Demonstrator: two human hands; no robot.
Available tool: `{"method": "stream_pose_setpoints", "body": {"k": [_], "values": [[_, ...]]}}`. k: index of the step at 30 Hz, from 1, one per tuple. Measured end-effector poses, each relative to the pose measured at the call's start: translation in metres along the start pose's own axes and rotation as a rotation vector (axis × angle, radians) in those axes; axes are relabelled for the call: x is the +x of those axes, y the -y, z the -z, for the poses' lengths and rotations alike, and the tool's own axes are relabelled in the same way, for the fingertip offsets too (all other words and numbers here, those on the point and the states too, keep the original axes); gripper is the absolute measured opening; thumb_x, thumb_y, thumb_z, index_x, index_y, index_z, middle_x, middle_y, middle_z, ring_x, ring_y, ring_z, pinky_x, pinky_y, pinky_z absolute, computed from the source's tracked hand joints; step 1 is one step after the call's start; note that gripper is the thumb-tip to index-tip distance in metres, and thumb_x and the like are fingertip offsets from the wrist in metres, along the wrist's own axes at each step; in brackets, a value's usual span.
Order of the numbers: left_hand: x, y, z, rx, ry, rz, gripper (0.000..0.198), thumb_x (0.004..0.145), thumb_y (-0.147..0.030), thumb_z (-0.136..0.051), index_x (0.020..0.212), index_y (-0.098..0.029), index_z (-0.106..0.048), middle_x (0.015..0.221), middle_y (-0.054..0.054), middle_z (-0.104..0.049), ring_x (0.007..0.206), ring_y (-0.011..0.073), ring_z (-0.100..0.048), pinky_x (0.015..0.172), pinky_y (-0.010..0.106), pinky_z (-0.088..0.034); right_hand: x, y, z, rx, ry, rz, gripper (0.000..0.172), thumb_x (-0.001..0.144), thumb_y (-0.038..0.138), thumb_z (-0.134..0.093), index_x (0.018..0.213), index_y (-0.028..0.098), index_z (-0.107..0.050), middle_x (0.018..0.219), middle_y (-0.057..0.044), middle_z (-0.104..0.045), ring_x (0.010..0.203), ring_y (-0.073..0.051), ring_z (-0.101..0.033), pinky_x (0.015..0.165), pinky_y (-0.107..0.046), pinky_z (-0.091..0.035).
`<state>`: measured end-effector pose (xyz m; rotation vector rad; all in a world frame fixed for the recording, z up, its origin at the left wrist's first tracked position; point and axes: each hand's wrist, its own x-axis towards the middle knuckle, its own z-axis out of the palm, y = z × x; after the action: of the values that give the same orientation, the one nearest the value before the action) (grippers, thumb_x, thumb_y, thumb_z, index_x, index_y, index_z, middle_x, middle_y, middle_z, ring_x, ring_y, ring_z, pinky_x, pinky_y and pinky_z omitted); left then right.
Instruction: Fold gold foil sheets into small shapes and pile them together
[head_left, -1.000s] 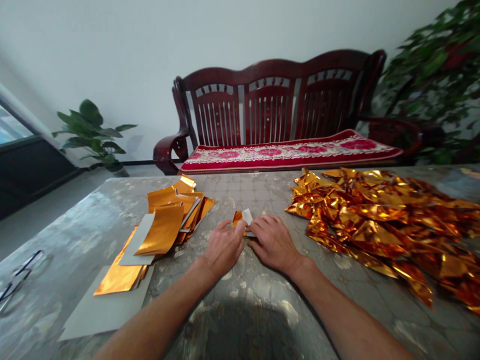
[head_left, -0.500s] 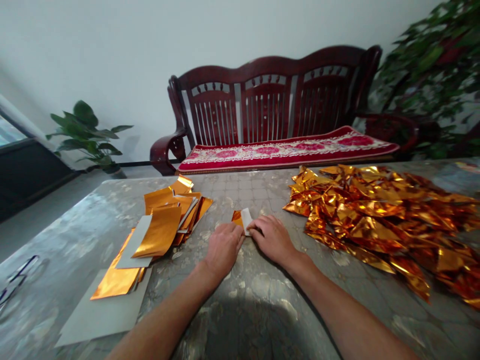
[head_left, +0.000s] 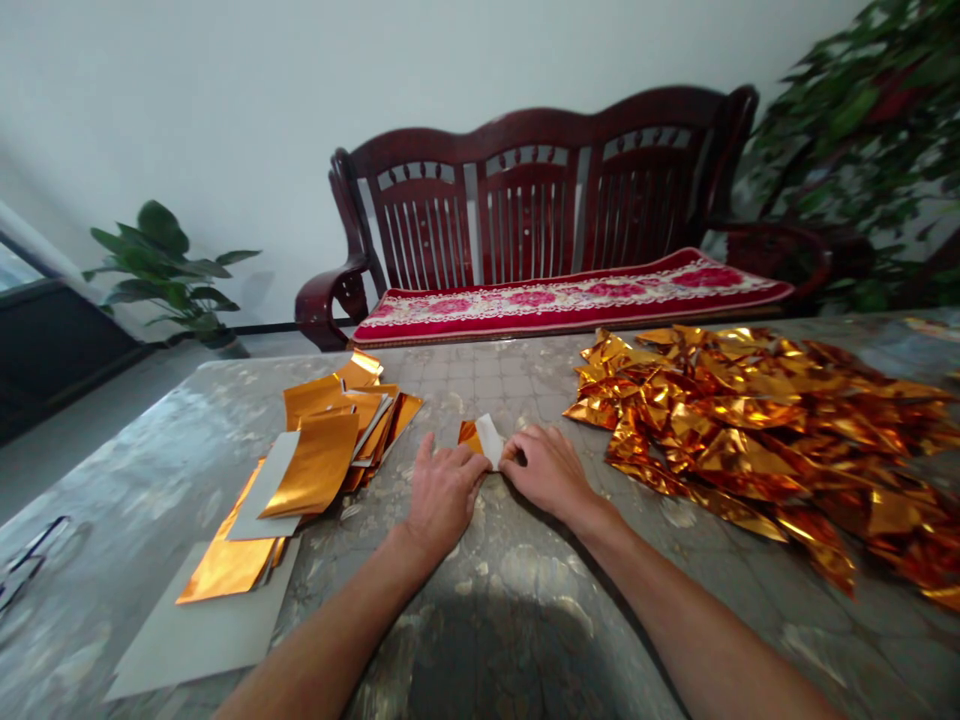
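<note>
Pinching the gold sheet [head_left: 480, 438] midway on the table [head_left: 525, 590], we are still gripping it with the fingers of our left hand [head_left: 442, 495] and right hand [head_left: 551, 470]; its white flap is lifting higher than before.

Two hands [head_left: 442, 495], one foil piece [head_left: 484, 438]

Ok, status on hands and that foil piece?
Left hand and right hand pinching small gold-and-white folded foil piece on marbled table. Flat gold sheet stack left, folded gold foil pile right, untouched.
</note>
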<state>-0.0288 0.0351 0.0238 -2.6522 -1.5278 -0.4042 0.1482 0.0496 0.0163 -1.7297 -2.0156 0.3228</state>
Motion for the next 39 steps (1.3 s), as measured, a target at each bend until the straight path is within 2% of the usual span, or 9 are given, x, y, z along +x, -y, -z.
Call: {"method": "stream_pose_setpoints", "body": {"k": [4, 9, 22, 39], "values": [[-0.0024, -0.0035, 0.0005, 0.021, -0.030, 0.003, 0.018, 0.096, -0.027, -0.049, 0.095, -0.029, -0.067, 0.090, -0.001, -0.068, 0.088, 0.0203, -0.063, 0.115, 0.057, -0.015, 0.0005, 0.0009, 0.0015, 0.002, 0.043, -0.032, 0.006, 0.078, 0.027, -0.066, 0.074, 0.025, -0.069, 0.088, -0.001, -0.064, 0.088, -0.020, -0.049, 0.074, -0.031, -0.028], [-0.0028, -0.0061, 0.0022, 0.023, -0.062, -0.012, 0.015, 0.094, -0.027, -0.053, 0.091, -0.027, -0.067, 0.086, 0.000, -0.068, 0.086, 0.0206, -0.063, 0.115, 0.058, -0.014, 0.0005, 0.0018, 0.0022, -0.004, 0.065, -0.040, 0.007, 0.079, 0.028, -0.064, 0.075, 0.026, -0.069, 0.090, -0.001, -0.063, 0.088, -0.019, -0.048, 0.075, -0.031, -0.028], [-0.0032, -0.0073, 0.0049, -0.015, -0.051, -0.013, 0.020, 0.096, -0.029, -0.049, 0.090, -0.027, -0.067, 0.087, -0.001, -0.068, 0.088, 0.0205, -0.063, 0.116, 0.060, -0.009, -0.0010, 0.0063, 0.0028, -0.050, 0.103, -0.058, 0.007, 0.079, 0.031, -0.065, 0.078, 0.026, -0.069, 0.093, -0.003, -0.062, 0.091, -0.022, -0.047, 0.075, -0.032, -0.027], [-0.0015, -0.0004, 0.0003, -0.030, -0.094, -0.047, 0.017, 0.094, -0.029, -0.056, 0.085, -0.026, -0.069, 0.082, -0.002, -0.069, 0.083, 0.0179, -0.064, 0.117, 0.053, -0.014, -0.0054, 0.0095, 0.0019, -0.089, 0.090, -0.055, 0.008, 0.081, 0.031, -0.062, 0.079, 0.026, -0.067, 0.095, -0.004, -0.061, 0.093, -0.023, -0.046, 0.074, -0.033, -0.024]]}}
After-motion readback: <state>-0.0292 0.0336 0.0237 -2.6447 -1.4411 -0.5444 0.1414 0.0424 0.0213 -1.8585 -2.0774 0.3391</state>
